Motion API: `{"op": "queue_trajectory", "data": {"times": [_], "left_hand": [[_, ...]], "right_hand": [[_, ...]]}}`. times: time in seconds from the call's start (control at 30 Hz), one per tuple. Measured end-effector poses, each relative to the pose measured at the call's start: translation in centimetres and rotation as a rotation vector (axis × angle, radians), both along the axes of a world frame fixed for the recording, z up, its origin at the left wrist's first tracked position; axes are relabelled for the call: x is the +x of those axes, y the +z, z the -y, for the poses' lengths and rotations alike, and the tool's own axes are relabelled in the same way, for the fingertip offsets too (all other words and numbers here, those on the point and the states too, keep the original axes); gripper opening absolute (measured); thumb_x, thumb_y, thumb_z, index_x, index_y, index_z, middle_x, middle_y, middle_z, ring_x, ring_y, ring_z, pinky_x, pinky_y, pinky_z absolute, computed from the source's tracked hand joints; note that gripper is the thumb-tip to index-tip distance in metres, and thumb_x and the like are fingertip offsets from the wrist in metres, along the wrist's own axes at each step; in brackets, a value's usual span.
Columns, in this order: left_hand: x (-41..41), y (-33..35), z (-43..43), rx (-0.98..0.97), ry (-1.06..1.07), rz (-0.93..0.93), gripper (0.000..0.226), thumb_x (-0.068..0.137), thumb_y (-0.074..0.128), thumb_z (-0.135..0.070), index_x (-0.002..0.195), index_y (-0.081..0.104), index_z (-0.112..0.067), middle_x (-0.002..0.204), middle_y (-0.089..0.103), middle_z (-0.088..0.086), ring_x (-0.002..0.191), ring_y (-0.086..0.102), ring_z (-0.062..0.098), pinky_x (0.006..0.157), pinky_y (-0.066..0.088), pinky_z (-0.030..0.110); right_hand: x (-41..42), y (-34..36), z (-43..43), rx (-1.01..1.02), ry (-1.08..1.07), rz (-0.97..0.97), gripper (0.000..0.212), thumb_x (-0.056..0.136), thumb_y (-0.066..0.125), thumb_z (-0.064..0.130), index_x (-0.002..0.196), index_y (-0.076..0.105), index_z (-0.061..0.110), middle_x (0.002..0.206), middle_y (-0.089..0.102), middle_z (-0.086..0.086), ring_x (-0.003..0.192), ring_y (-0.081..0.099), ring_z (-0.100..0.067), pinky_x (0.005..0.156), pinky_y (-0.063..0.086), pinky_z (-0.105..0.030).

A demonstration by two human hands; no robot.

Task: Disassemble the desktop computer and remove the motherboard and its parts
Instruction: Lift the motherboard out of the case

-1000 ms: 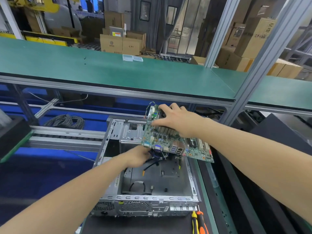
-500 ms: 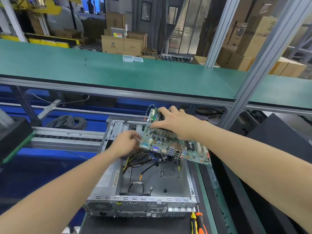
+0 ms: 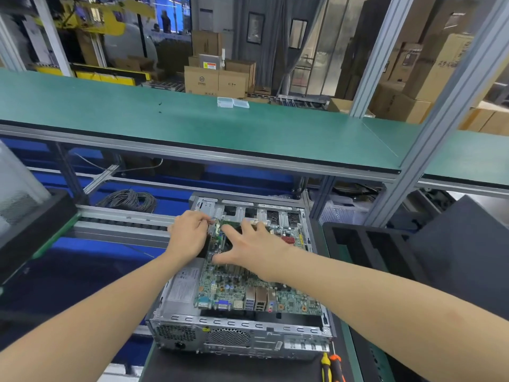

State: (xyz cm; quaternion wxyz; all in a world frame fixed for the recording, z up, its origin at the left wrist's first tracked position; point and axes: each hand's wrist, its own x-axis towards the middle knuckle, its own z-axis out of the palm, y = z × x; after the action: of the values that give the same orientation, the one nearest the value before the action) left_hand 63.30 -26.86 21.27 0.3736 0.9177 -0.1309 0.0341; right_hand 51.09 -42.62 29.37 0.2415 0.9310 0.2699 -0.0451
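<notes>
The green motherboard (image 3: 248, 293) lies inside the open metal computer case (image 3: 239, 337), its port row facing the near wall. My right hand (image 3: 256, 252) rests on top of the board with fingers spread over the cooler area. My left hand (image 3: 190, 235) is at the board's far left corner, fingers curled, pinching thin wires (image 3: 212, 221) there. What the wires connect to is hidden by my fingers.
Two screwdrivers (image 3: 330, 368) lie at the case's near right corner. A black foam tray (image 3: 385, 257) stands to the right. A green shelf (image 3: 220, 133) with small clear boxes (image 3: 232, 102) overhangs the case. A cable coil (image 3: 126, 199) lies back left.
The motherboard, held tilted above the case before, now lies down inside it. My left hand moved from under the board to its far left corner and took the wires.
</notes>
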Motion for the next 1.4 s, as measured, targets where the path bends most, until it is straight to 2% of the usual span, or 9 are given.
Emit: {"op": "queue_trajectory", "data": {"times": [0.07, 0.13, 0.27, 0.37, 0.53, 0.7, 0.83, 1.03, 1.4], "left_hand": [[-0.3, -0.3, -0.2, 0.056, 0.002, 0.000, 0.033, 0.103, 0.046, -0.014, 0.108, 0.077, -0.026, 0.135, 0.057, 0.002, 0.130, 0.048, 0.027, 0.107, 0.033, 0.044], [-0.6, -0.8, -0.4, 0.072, -0.018, 0.001, 0.034, 0.103, 0.046, -0.012, 0.100, 0.075, -0.031, 0.146, 0.051, -0.002, 0.140, 0.040, 0.023, 0.109, 0.023, 0.044], [-1.2, -1.5, -0.8, 0.058, -0.076, -0.011, 0.040, 0.101, 0.045, -0.009, 0.090, 0.068, -0.040, 0.151, 0.046, -0.003, 0.146, 0.032, 0.016, 0.109, 0.016, 0.041], [-1.3, -1.9, -0.9, 0.072, -0.097, 0.013, 0.041, 0.101, 0.045, -0.008, 0.092, 0.069, -0.040, 0.147, 0.049, -0.006, 0.144, 0.034, 0.015, 0.106, 0.017, 0.039], [-1.2, -2.0, -1.2, 0.114, -0.141, 0.031, 0.038, 0.100, 0.045, -0.008, 0.095, 0.062, -0.042, 0.119, 0.056, -0.017, 0.127, 0.048, 0.013, 0.092, 0.020, 0.035], [-1.2, -2.5, -1.5, 0.142, -0.151, 0.052, 0.030, 0.100, 0.051, -0.012, 0.101, 0.059, -0.041, 0.126, 0.056, -0.014, 0.128, 0.048, 0.014, 0.092, 0.017, 0.034], [-1.2, -3.1, -1.6, 0.186, -0.162, 0.097, 0.027, 0.099, 0.054, -0.015, 0.106, 0.059, -0.041, 0.128, 0.056, -0.013, 0.125, 0.049, 0.015, 0.097, 0.022, 0.039], [-0.8, -4.2, -1.7, 0.263, -0.170, 0.147, 0.035, 0.098, 0.058, -0.020, 0.131, 0.058, -0.031, 0.136, 0.056, -0.010, 0.132, 0.048, 0.016, 0.105, 0.022, 0.042], [-0.7, -4.8, -1.8, 0.279, -0.185, 0.209, 0.034, 0.093, 0.058, -0.013, 0.125, 0.061, -0.025, 0.138, 0.055, -0.007, 0.133, 0.046, 0.017, 0.107, 0.018, 0.039]], "right_hand": [[-0.4, -0.6, -0.3, -0.016, -0.010, -0.007, 0.092, 0.079, 0.074, -0.003, 0.147, 0.029, 0.039, 0.153, 0.016, -0.028, 0.124, 0.037, -0.053, 0.093, 0.045, -0.066], [-0.9, -1.2, -0.7, -0.028, -0.036, -0.004, 0.094, 0.077, 0.079, 0.002, 0.147, 0.029, 0.038, 0.155, 0.014, -0.027, 0.127, 0.035, -0.053, 0.096, 0.043, -0.069], [-1.5, -1.5, -1.2, -0.050, -0.087, 0.018, 0.095, 0.076, 0.083, 0.007, 0.148, 0.028, 0.037, 0.156, 0.012, -0.027, 0.129, 0.033, -0.054, 0.099, 0.041, -0.069], [-1.6, -1.1, -1.2, -0.052, -0.097, 0.002, 0.095, 0.077, 0.082, 0.005, 0.147, 0.028, 0.037, 0.156, 0.011, -0.027, 0.129, 0.033, -0.053, 0.099, 0.042, -0.068], [-1.5, -0.3, -1.2, -0.032, -0.100, -0.028, 0.095, 0.076, 0.078, -0.001, 0.147, 0.028, 0.039, 0.153, 0.016, -0.025, 0.126, 0.035, -0.051, 0.096, 0.044, -0.064], [-1.7, -1.1, -1.5, -0.060, -0.088, -0.007, 0.092, 0.080, 0.078, 0.002, 0.148, 0.026, 0.036, 0.156, 0.012, -0.027, 0.131, 0.032, -0.054, 0.101, 0.040, -0.069], [-1.8, -1.1, -1.5, -0.068, -0.076, -0.006, 0.094, 0.078, 0.080, 0.005, 0.148, 0.025, 0.036, 0.156, 0.013, -0.027, 0.129, 0.034, -0.053, 0.099, 0.042, -0.067], [-1.7, -0.8, -1.3, -0.045, -0.067, -0.005, 0.098, 0.073, 0.081, 0.002, 0.147, 0.028, 0.038, 0.153, 0.017, -0.026, 0.124, 0.037, -0.052, 0.094, 0.045, -0.065], [-2.1, -1.7, -1.3, -0.046, -0.037, 0.033, 0.092, 0.077, 0.081, 0.005, 0.145, 0.029, 0.037, 0.153, 0.018, -0.025, 0.126, 0.036, -0.053, 0.096, 0.044, -0.066]]}}
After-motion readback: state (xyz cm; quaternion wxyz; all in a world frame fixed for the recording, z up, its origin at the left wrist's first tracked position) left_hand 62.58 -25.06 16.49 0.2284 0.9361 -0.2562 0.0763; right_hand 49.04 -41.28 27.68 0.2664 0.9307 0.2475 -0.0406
